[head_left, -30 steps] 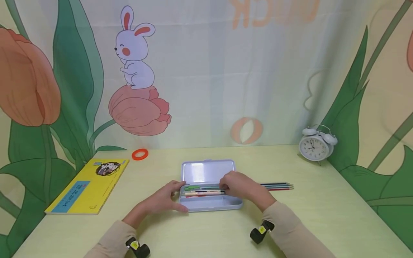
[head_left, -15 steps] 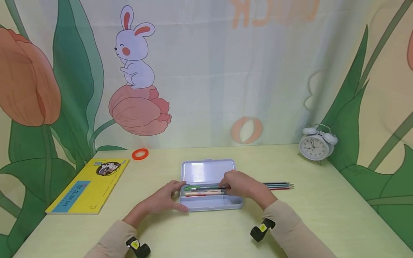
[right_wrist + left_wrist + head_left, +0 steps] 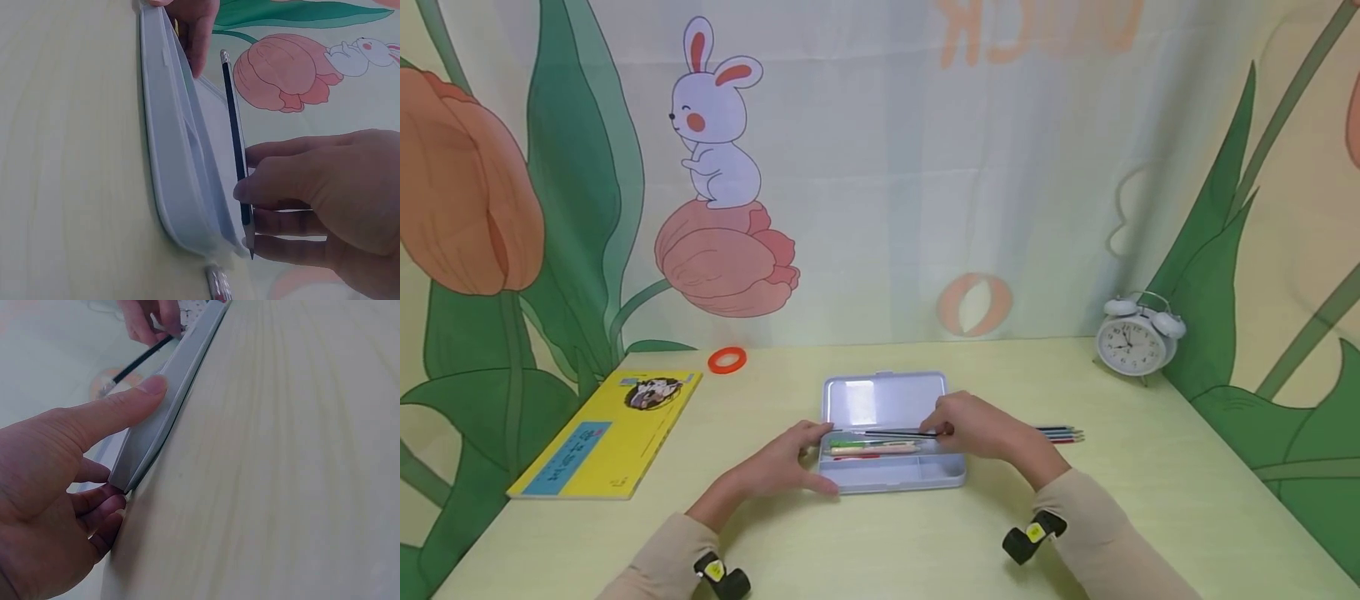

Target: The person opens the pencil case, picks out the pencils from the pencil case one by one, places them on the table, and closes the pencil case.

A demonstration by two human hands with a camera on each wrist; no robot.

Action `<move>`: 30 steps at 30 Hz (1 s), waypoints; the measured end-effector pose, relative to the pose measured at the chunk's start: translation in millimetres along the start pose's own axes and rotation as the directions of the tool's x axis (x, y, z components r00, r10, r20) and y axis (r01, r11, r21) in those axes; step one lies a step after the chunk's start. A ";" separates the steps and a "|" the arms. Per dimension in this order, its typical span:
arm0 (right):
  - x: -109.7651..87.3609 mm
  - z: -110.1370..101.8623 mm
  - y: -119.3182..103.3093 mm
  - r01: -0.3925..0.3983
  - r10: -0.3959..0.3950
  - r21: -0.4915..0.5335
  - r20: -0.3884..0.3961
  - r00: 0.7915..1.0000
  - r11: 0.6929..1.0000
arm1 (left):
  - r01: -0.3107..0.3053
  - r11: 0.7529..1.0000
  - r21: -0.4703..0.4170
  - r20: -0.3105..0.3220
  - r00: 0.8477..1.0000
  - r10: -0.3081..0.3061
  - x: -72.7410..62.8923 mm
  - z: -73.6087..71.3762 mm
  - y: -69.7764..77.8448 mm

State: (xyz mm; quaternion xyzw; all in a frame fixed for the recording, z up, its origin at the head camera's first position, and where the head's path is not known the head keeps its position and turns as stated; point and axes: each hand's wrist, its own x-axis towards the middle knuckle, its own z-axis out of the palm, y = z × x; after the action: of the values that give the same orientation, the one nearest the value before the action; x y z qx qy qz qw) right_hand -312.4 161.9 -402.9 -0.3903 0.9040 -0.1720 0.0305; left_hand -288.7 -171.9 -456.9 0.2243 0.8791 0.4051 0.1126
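A white pencil case (image 3: 880,485) lies on the table with its lid (image 3: 883,398) raised. My left hand (image 3: 778,460) grips its left end, thumb on the front wall and fingers round the corner. My right hand (image 3: 976,425) pinches a dark pencil (image 3: 234,125) near its sharpened tip. In the right wrist view the pencil's silver eraser end points away from that hand, and it is held just above the case. A green pen (image 3: 844,444) and a pale pink pen (image 3: 883,449) lie in the rear compartment, with something red partly hidden in front.
Several pencils (image 3: 1062,434) lie on the table right of the case, partly hidden by my right hand. A yellow book (image 3: 613,433) is at the left, an orange ring (image 3: 727,360) behind it. A white alarm clock (image 3: 1133,343) stands at the back right.
My right hand has moved slightly right, bringing the dark pencil up from among the pens in the case. The left hand stays at the case's left end.
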 end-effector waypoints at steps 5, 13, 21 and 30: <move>-15.5 -9.2 9.7 0.032 -0.031 0.018 -0.026 0.999 0.999 | -0.006 1.000 -0.001 -0.006 1.000 0.006 -1.1 -0.7 1.1; -40.7 -18.0 28.3 0.001 0.001 0.054 -0.031 1.000 0.999 | -0.015 1.000 0.004 -0.005 1.000 0.015 -1.0 -0.1 1.7; -64.5 -25.6 43.8 -0.052 0.054 0.068 -0.036 0.998 0.996 | -0.030 1.000 -0.002 0.000 1.000 0.030 -0.3 0.7 1.6; -85.6 -31.1 60.5 -0.134 0.136 0.083 -0.016 0.991 0.987 | -0.009 1.000 -0.010 0.001 1.000 0.009 -1.2 0.8 2.7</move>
State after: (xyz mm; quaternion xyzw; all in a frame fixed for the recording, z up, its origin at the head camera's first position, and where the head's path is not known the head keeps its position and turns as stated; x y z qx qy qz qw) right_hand -301.0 270.7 -400.7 -0.3246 0.9208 -0.2107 0.0481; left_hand -286.5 -170.4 -455.3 0.2278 0.8760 0.4100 0.1124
